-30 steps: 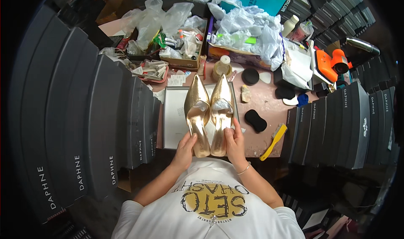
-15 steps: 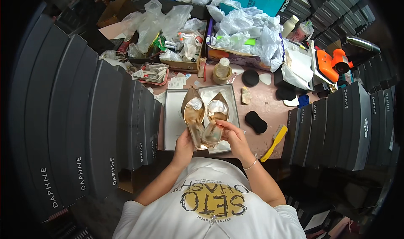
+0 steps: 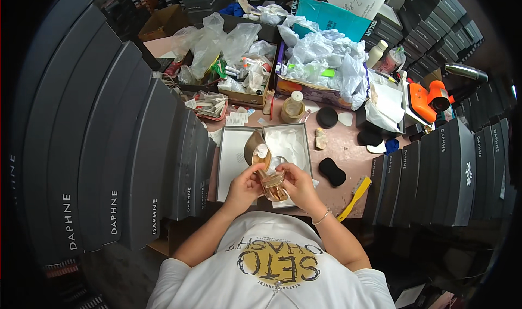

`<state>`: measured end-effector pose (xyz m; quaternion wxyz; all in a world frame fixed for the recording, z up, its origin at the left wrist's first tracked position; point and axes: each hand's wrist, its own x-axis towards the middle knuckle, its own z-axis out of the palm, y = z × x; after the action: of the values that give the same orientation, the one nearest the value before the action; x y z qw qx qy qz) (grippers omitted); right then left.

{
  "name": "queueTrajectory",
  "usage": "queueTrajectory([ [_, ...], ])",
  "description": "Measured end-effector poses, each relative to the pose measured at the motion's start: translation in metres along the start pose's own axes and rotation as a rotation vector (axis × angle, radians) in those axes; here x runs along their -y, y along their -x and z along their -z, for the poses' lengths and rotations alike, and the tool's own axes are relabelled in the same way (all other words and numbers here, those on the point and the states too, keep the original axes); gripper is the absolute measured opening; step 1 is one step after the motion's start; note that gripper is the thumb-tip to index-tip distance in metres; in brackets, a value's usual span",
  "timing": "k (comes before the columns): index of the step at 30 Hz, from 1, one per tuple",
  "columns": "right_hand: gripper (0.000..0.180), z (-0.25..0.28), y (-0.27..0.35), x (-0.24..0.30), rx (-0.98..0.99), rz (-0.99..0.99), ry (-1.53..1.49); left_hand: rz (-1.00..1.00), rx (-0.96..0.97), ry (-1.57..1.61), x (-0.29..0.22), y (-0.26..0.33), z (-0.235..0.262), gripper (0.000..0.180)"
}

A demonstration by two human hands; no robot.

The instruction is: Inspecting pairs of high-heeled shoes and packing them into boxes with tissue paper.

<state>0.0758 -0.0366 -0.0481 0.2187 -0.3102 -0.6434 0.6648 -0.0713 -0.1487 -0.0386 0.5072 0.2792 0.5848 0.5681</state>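
Both hands clasped on a pair of gold high-heeled shoes (image 3: 267, 170) — left hand (image 3: 246, 181) gripping from nine o'clock, right hand (image 3: 294, 182) from three o'clock, fingers curled around the soles. Shoes held just above the near edge of an open white shoebox (image 3: 234, 170), toes pointing toward twelve o'clock over the tissue paper (image 3: 288, 144). At three o'clock of the box, a black sponge (image 3: 331, 171) lying on the pink table (image 3: 348, 156); at four o'clock, a yellow brush (image 3: 354, 198). Dark shoebox stacks (image 3: 125, 146) walling off nine o'clock.
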Motion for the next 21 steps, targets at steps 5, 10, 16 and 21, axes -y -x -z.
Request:
queueTrajectory([
  [5, 0.02, 0.012, 0.002, 0.05, 0.012, 0.073, 0.371, -0.509, 0.049, -1.084, -0.033, 0.002, 0.023, 0.027],
  [10, 0.024, 0.039, -0.006, 0.058, -0.151, 0.105, 0.028, -0.491, 0.001, -0.477, -0.04, -0.003, 0.031, 0.022],
  [16, 0.026, 0.028, -0.002, 0.045, -0.084, 0.016, -0.255, -0.21, 0.171, 0.177, -0.023, -0.017, 0.014, 0.025],
  [21, 0.025, 0.024, 0.003, 0.038, -0.056, -0.071, -0.403, -0.073, 0.198, 0.255, -0.019, -0.015, 0.013, 0.03],
])
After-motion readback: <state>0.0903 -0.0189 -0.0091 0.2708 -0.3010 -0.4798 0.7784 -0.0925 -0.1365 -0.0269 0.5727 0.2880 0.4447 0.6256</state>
